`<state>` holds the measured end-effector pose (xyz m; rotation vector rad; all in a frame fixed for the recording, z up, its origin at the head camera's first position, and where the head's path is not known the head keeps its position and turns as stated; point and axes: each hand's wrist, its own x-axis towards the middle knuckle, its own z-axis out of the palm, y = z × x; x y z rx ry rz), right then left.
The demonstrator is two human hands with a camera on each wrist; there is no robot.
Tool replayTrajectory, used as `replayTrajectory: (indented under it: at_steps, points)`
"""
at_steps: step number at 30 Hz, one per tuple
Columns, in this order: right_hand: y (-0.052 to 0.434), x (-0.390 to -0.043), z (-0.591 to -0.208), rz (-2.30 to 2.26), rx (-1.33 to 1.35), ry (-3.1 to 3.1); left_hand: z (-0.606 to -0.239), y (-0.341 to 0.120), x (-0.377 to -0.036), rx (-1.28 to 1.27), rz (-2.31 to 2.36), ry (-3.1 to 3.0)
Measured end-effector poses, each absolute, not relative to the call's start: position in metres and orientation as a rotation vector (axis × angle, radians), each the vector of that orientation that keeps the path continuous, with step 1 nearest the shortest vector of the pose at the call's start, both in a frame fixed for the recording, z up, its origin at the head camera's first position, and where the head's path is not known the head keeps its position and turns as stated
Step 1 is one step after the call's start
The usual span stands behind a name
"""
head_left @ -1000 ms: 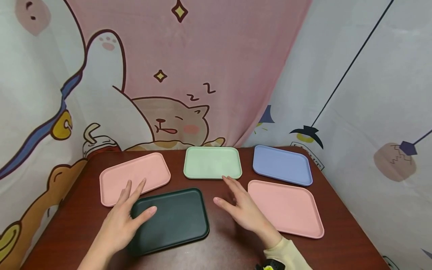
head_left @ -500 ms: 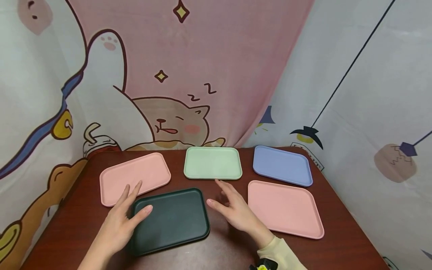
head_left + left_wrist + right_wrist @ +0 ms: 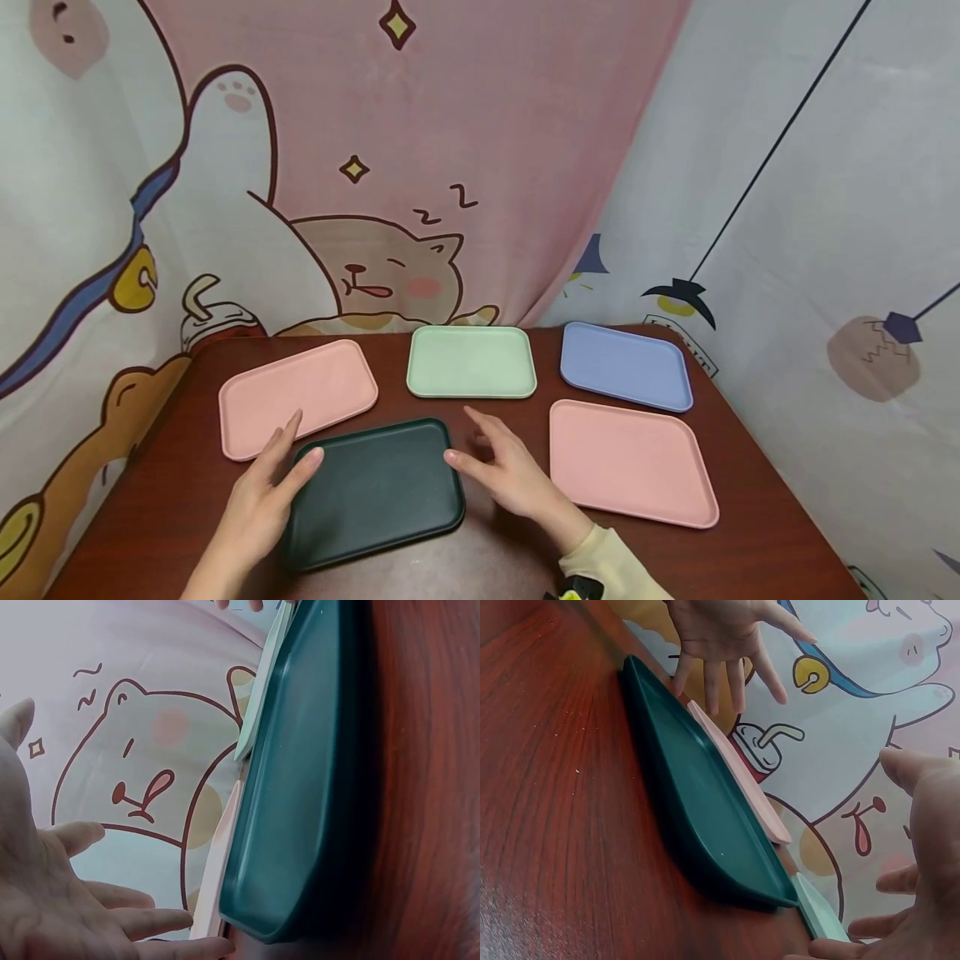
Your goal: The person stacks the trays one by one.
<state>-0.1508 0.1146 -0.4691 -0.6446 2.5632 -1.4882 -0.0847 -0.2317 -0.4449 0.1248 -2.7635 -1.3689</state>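
A dark green rectangular tray lies flat on the table near its front, slightly turned. My left hand is at the tray's left end, fingers extended and thumb overlapping its corner in the head view. At the right end hovers my right hand, its thumb tip by the rim and fingers pointing forward. Both palms face inward and hold nothing. In the left wrist view the spread fingers of the left hand stand apart from the tray. The right wrist view shows both hands raised beside the tray.
Behind the dark tray, a pink tray lies at left and a mint green tray in the middle. A blue tray sits at back right, with a larger pink tray before it. A cartoon-printed curtain hangs behind the table.
Both hands have drawn closer to the dark green tray's ends. The right hand moved left and slightly nearer the body; the left hand shifted back a little. The trays have stayed put.
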Motion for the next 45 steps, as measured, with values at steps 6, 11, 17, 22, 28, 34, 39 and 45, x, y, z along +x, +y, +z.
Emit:
replayTrajectory:
  at_steps: [6, 11, 17, 22, 28, 34, 39, 45]
  points:
    - [0.112, -0.150, -0.471, -1.501, -0.599, 2.515, -0.447, -0.231, -0.081, 0.183, -1.426, -2.760]
    - [0.110, -0.152, -0.473, -1.513, -0.580, 2.484, -0.450, -0.233, -0.080, 0.253, -1.431, -2.788]
    - [0.106, -0.152, -0.474, -1.527, -0.570, 2.462, -0.450, -0.236, -0.081, 0.319, -1.464, -2.809]
    - [0.103, -0.152, -0.475, -1.526, -0.540, 2.443, -0.451, -0.238, -0.082, 0.359, -1.485, -2.816]
    - [0.098, -0.153, -0.478, -1.554, -0.486, 2.412, -0.451, -0.241, -0.084, 0.458, -1.616, -2.783]
    - [0.095, -0.153, -0.478, -1.636, -0.408, 2.309, -0.452, -0.241, -0.083, 0.503, -1.775, -2.686]
    - [0.094, -0.152, -0.477, -1.703, -0.368, 2.224, -0.452, -0.242, -0.083, 0.533, -1.779, -2.675]
    - [0.093, -0.154, -0.478, -1.780, -0.309, 2.104, -0.454, -0.245, -0.086, 0.607, -1.871, -2.644]
